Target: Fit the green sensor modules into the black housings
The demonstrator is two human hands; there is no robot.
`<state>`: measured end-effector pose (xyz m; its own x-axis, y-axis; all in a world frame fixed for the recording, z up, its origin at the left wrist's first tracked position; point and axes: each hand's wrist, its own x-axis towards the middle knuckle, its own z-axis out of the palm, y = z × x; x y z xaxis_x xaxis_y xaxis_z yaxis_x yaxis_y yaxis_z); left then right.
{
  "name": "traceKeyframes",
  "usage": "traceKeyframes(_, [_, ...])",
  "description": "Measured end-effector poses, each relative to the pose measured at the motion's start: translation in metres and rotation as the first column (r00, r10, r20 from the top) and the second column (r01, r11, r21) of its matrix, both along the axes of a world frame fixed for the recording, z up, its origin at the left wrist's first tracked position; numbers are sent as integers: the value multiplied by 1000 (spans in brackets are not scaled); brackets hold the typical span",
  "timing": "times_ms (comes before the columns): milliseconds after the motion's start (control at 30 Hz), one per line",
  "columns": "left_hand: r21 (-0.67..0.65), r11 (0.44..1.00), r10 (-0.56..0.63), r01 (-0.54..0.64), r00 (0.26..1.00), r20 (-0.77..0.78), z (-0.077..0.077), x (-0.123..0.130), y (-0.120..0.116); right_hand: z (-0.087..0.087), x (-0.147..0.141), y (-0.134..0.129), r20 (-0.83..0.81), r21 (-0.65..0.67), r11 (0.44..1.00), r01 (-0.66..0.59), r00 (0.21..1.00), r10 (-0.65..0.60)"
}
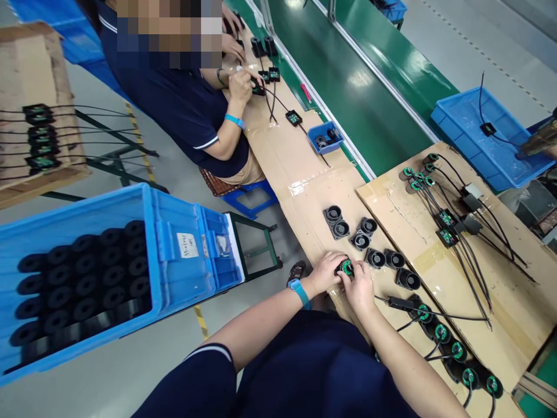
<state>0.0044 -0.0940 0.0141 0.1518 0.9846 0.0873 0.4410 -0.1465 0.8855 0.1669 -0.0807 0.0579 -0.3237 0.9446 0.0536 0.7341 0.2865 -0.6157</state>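
Note:
Between my two hands is a small black round part with a green circuit board (346,267) facing up. My left hand (325,271) grips it from the left, fingers closed around its side. From the right, my right hand (359,285) presses thumb and fingers against its edge. Just beyond my hands lie several black fan-like housings (339,229) with round cups, on the cardboard-covered table (300,168). Right of my right forearm stands a row of black parts with round green boards (441,333) and cables. A black block on a cable (400,303) lies beside my right wrist.
At left, a blue crate (150,255) holds stacked black rings. A co-worker (174,104) sits farther along the table, handling a cabled black part. A small blue bin (325,137) stands there. On the right board (513,290) lie cabled circuit parts; a blue tray (496,157) is behind.

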Motion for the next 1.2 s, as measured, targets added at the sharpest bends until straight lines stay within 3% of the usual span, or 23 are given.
traceKeyframes(133, [16,1000,-27,27,999,31,-4,-5,-2,-4,1,-8,-17,38,997,-67,998,68])
traceKeyframes(333, [-43,995,-94,93,996,-8,3,-24,-3,-10,0,-7,-30,98,985,-144,989,147])
traceKeyframes(467, [-53,998,12,-14,999,-49,6,-48,-42,-5,-9,2,-7,115,977,-181,983,183])
traceKeyframes(633, [-179,966,183,-185,983,-29,6,-84,-109,4,-15,-9,-35,199,979,-42,998,50])
traceKeyframes(733, [-242,949,203,-200,979,-13,9,-101,-126,4,-20,-17,-32,216,976,-13,999,20])
traceKeyframes(867, [-286,941,194,-183,981,11,21,-112,-115,3,-21,-21,-52,245,969,36,998,-24])
traceKeyframes(1067, [-324,928,211,-183,976,52,33,-111,-95,-7,-20,-24,44,304,951,53,997,-70])
traceKeyframes(1133, [-376,916,175,-138,982,67,39,-108,-91,1,-21,-24,72,337,940,47,995,-76])
traceKeyframes(1200, [-423,904,111,-63,990,89,51,-99,-82,26,-20,-20,68,363,930,51,994,-81])
